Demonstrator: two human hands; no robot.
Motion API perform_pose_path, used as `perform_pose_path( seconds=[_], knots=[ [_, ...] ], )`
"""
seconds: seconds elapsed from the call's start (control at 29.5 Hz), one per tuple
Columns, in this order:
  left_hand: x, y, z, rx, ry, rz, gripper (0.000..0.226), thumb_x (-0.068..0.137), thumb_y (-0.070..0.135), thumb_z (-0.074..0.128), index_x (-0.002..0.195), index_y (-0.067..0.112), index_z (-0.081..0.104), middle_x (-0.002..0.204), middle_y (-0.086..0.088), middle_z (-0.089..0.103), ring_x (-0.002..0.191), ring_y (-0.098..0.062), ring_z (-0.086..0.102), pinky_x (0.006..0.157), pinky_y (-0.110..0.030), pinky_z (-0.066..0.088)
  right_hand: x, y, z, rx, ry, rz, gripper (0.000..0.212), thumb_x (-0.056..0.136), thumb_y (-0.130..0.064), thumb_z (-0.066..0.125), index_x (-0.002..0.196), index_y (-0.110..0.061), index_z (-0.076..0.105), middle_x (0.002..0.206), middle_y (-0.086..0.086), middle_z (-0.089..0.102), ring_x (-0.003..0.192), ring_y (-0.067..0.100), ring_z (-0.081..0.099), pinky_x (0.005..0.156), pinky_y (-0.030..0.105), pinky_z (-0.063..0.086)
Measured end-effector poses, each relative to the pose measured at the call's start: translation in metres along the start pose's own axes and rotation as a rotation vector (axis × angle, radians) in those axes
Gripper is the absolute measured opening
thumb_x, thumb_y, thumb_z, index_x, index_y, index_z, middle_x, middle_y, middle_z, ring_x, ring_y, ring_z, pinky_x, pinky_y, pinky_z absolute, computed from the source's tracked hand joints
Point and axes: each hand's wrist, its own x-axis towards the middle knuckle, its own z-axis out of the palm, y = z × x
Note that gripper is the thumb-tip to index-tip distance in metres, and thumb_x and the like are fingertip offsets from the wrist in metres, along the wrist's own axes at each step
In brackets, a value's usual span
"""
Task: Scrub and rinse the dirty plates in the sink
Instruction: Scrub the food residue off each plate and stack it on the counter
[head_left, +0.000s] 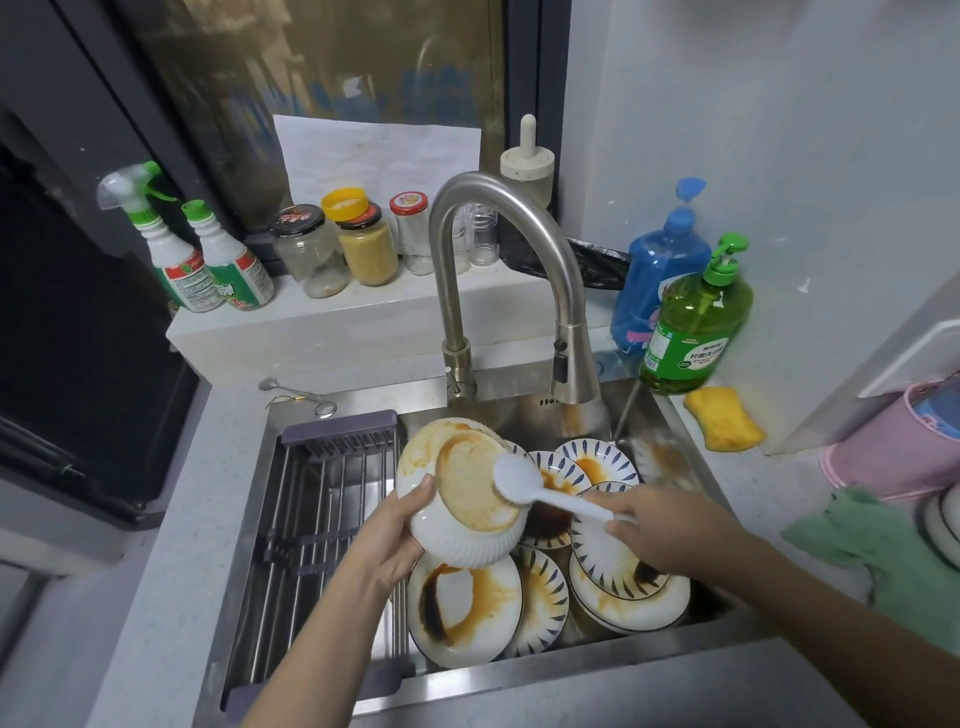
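My left hand (387, 540) grips a white ribbed dish (467, 499) by its rim and tilts it over the sink (691, 467); its inside is smeared with brown-orange sauce. My right hand (649, 525) holds the handle of a white dish brush (524, 480), whose head presses against the dish's inside. Below lie several dirty plates, among them a white plate (462, 608) with dark sauce and blue-patterned plates (597, 462). Water runs from the faucet (571, 374) at the back of the sink.
A metal drying rack (322, 525) spans the sink's left half. Green soap bottle (696, 317), blue bottle (660, 260) and yellow sponge (722, 418) stand at the back right. Jars (363, 244) and spray bottles (208, 254) line the ledge. A green cloth (883, 551) lies at right.
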Motion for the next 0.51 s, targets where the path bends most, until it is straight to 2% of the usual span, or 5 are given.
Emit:
perform_pose_path(
  seconds=[0.07, 0.17, 0.31, 0.41, 0.51],
  knots=[
    [-0.003, -0.002, 0.003, 0.033, -0.007, -0.027, 0.053, 0.077, 0.011, 0.068, 0.125, -0.006, 0.055, 0.113, -0.021, 0.068, 0.097, -0.029, 0.07, 0.074, -0.041, 0.06, 0.003, -0.004, 0.001, 0.031, 0.06, 0.014, 0.045, 0.1, -0.031, 0.038, 0.142, -0.044, 0.035, 0.068, -0.01, 0.052, 0.058, 0.004, 0.049, 0.051, 0.017, 0.038],
    [-0.003, -0.005, 0.005, -0.028, -0.031, -0.029, 0.072, 0.051, 0.014, 0.093, 0.113, -0.006, 0.062, 0.108, -0.023, 0.069, 0.093, -0.031, 0.07, 0.069, -0.043, 0.06, -0.004, -0.016, 0.006, 0.055, 0.037, -0.063, 0.044, 0.1, -0.03, 0.039, 0.14, -0.047, 0.035, 0.071, -0.01, 0.054, 0.055, 0.004, 0.045, 0.048, 0.014, 0.034],
    [-0.005, -0.003, -0.002, 0.005, -0.005, 0.0, 0.044, 0.076, 0.013, 0.068, 0.116, -0.003, 0.058, 0.104, -0.019, 0.071, 0.091, -0.027, 0.071, 0.071, -0.043, 0.06, -0.011, -0.002, 0.004, -0.092, 0.004, -0.028, 0.044, 0.1, -0.034, 0.038, 0.142, -0.047, 0.032, 0.078, -0.01, 0.058, 0.063, 0.005, 0.051, 0.058, 0.018, 0.044],
    [-0.007, -0.004, -0.008, 0.138, -0.04, 0.011, 0.085, 0.046, 0.017, 0.096, 0.119, -0.004, 0.058, 0.115, -0.022, 0.067, 0.101, -0.032, 0.068, 0.074, -0.041, 0.059, -0.004, 0.01, 0.001, -0.103, 0.074, 0.055, 0.043, 0.099, -0.039, 0.038, 0.141, -0.049, 0.033, 0.074, -0.009, 0.058, 0.065, 0.007, 0.056, 0.058, 0.02, 0.047],
    [-0.006, -0.009, -0.008, 0.26, -0.066, -0.001, 0.087, 0.031, 0.016, 0.099, 0.108, -0.006, 0.064, 0.107, -0.023, 0.069, 0.093, -0.033, 0.07, 0.069, -0.038, 0.058, -0.003, -0.004, -0.001, 0.128, 0.161, 0.012, 0.041, 0.099, -0.037, 0.041, 0.138, -0.051, 0.035, 0.071, -0.008, 0.056, 0.057, 0.005, 0.05, 0.048, 0.014, 0.037]
  ],
)
